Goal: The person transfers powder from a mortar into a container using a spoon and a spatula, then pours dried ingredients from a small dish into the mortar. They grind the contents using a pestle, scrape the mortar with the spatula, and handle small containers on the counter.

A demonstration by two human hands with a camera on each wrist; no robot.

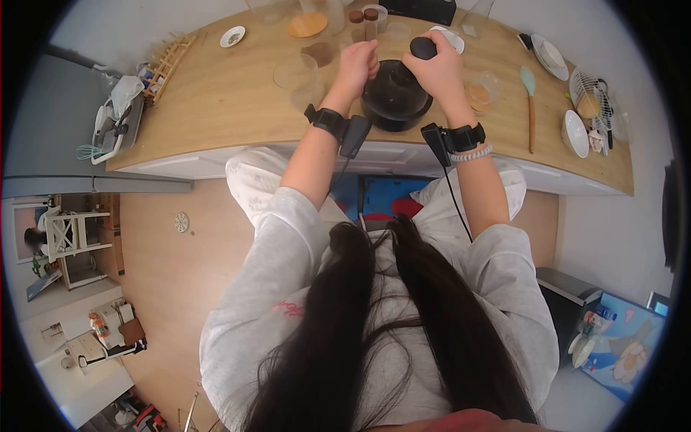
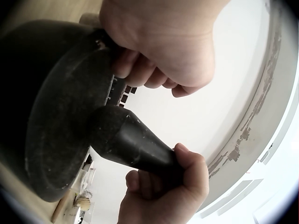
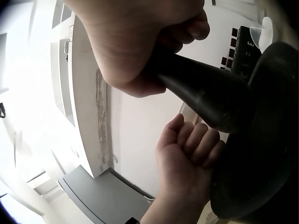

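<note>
A black mortar (image 1: pixel 392 97) stands near the front edge of the wooden counter. My right hand (image 1: pixel 440 75) grips the black pestle (image 2: pixel 135 142); its rounded top end (image 1: pixel 423 48) pokes out above the hand. In the left wrist view the pestle leans across the mortar's mouth, its thick end toward the bowl. My left hand (image 1: pixel 358 70) is curled into a fist at the mortar's left side. In the right wrist view that fist's little-finger side is right at the rim, and nothing shows inside the fingers. The mortar's contents are hidden in the dark.
Behind the left hand are brown-capped jars (image 1: pixel 363 25) and glass containers. A small dish (image 1: pixel 232 37) lies at the back left. On the right are a spatula (image 1: pixel 530 108), a white bowl (image 1: pixel 575 134) and a wire rack (image 1: pixel 590 93). A small glass (image 1: pixel 486 88) stands beside the right hand.
</note>
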